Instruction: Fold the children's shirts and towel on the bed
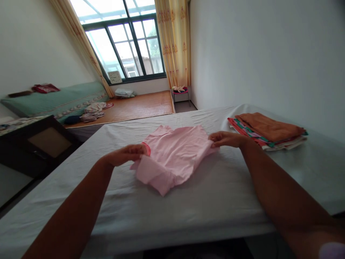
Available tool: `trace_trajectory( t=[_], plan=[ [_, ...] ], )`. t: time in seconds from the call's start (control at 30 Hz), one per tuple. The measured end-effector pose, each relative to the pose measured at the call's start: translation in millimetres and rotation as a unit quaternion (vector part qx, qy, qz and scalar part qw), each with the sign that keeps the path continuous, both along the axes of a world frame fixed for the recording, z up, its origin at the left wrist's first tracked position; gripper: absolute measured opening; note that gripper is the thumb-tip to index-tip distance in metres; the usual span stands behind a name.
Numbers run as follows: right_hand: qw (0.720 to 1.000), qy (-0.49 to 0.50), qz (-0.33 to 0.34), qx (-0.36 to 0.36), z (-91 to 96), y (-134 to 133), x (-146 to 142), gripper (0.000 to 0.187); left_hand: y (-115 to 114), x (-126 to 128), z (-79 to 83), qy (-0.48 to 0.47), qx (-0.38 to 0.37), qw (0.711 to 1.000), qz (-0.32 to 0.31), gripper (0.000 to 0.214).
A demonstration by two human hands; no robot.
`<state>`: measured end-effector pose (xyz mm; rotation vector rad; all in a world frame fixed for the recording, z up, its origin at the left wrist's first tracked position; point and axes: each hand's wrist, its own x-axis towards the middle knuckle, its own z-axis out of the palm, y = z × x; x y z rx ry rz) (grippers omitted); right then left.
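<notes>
A pink garment lay partly folded in the middle of a bed covered with a white sheet. The left hand pinched the garment's left edge, by a red-trimmed opening. The right hand pinched its right edge, fingers closed on the cloth. The near corner of the garment was doubled over itself, so its shape was hard to read.

On the right of the bed, apart from the garment, sat a stack of folded cloths: an orange one on top, with striped and pale ones beneath showing only their edges.

Far off, a small stool by the curtain held something pale, too small to identify. A brown mat carried a heap of clothes at its left end. A square clock leaned against the window. A dark cabinet stood on the left, its top cut off by the edge of the view.
</notes>
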<state>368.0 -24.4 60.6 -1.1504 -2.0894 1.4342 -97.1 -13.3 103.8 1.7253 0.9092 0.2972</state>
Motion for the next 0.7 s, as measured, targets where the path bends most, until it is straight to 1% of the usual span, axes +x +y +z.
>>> trace_trajectory(
  t=[0.07, 0.1, 0.13, 0.2, 0.27, 0.33, 0.37, 0.43, 0.5, 0.6, 0.7],
  plan=[
    [0.993, 0.060, -0.103, -0.004, -9.0, 5.3, 1.7, 0.047, 19.4, 7.1, -8.7, -0.057, 0.028, 0.990, 0.128, 0.042],
    [0.987, 0.073, -0.143, -0.014, -14.1, 7.9, 2.2, 0.050, 28.0, 10.1, -14.8, -0.075, 0.031, 0.980, 0.183, 0.045],
    [0.982, 0.074, -0.170, -0.027, -19.3, 10.3, 2.4, 0.052, 35.1, 12.3, -21.9, -0.085, 0.026, 0.970, 0.225, 0.049],
    [0.978, 0.050, -0.196, -0.048, -28.2, 14.0, 1.6, 0.056, 43.5, 13.5, -37.0, -0.084, 0.013, 0.959, 0.272, 0.055],
    [0.976, 0.021, -0.209, -0.052, -33.9, 16.2, -0.7, 0.057, 44.5, 9.9, -50.3, -0.060, 0.018, 0.957, 0.285, 0.060],
    [0.974, -0.003, -0.221, -0.043, -36.7, 17.4, -3.6, 0.057, 40.8, 3.2, -57.8, -0.031, 0.036, 0.962, 0.270, 0.066],
    [0.974, -0.011, -0.224, -0.038, -37.3, 17.9, -4.9, 0.057, 38.2, -0.4, -58.8, -0.018, 0.049, 0.966, 0.255, 0.070],
    [0.976, -0.019, -0.214, -0.029, -37.1, 18.4, -6.0, 0.057, 33.1, -6.7, -55.8, 0.006, 0.081, 0.976, 0.201, 0.078],
    [0.983, -0.015, -0.183, -0.022, -34.8, 17.7, -4.2, 0.057, 29.2, -11.1, -49.2, 0.030, 0.112, 0.983, 0.143, 0.081],
    [0.991, -0.019, -0.130, -0.026, -27.7, 13.5, 2.5, 0.060, 26.9, -17.4, -41.6, 0.050, 0.108, 0.989, 0.090, 0.071],
    [0.993, -0.067, -0.090, -0.027, -20.3, 7.5, 8.7, 0.059, 28.2, -26.5, -42.4, 0.066, 0.069, 0.995, 0.036, 0.059]
  ],
)
